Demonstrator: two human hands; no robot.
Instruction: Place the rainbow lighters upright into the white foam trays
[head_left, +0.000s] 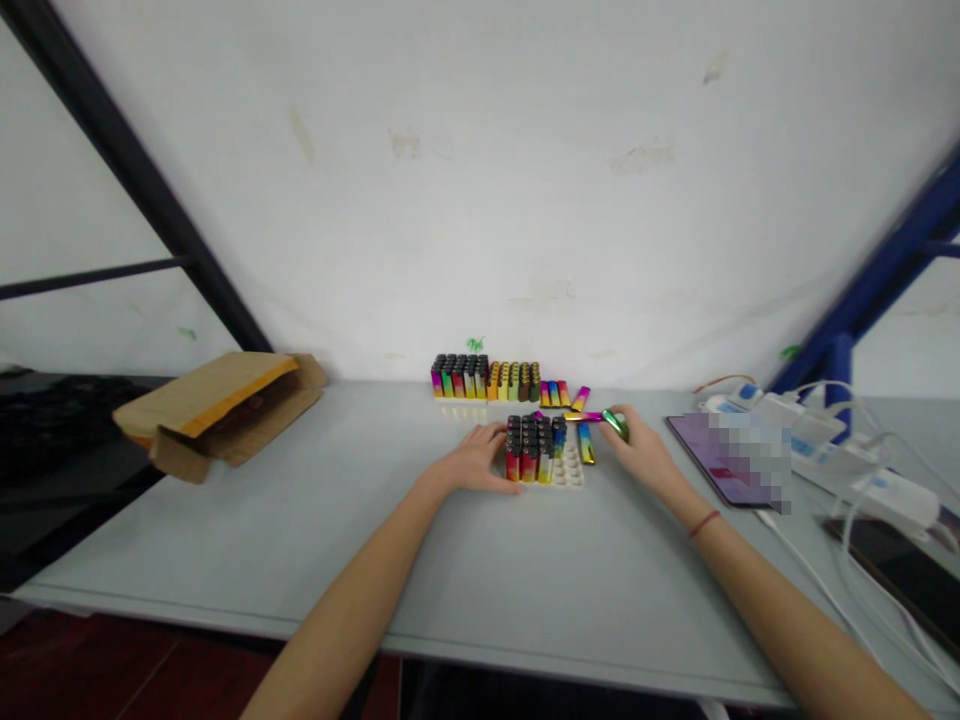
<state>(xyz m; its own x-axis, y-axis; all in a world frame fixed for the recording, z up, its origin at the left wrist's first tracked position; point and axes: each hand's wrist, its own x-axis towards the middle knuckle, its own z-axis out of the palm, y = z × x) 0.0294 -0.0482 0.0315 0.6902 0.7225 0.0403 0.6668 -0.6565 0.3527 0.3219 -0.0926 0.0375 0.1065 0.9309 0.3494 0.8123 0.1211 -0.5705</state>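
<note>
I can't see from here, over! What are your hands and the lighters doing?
Left hand steadies white tray. Right hand grips one lighter beside it. Loose lighters lie close by.

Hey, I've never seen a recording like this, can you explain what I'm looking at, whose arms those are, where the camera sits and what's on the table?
There is no machine here: the arms belong to a person wearing a camera on the head, looking forward and down. The left hand rests against a white tray partly filled with upright colourful lighters. The right hand has a grip on one lighter, beside a few loose ones. A second, full row of lighters stands by the wall. On the grey table also lie an open cardboard box, a phone and white chargers with cables.
</note>
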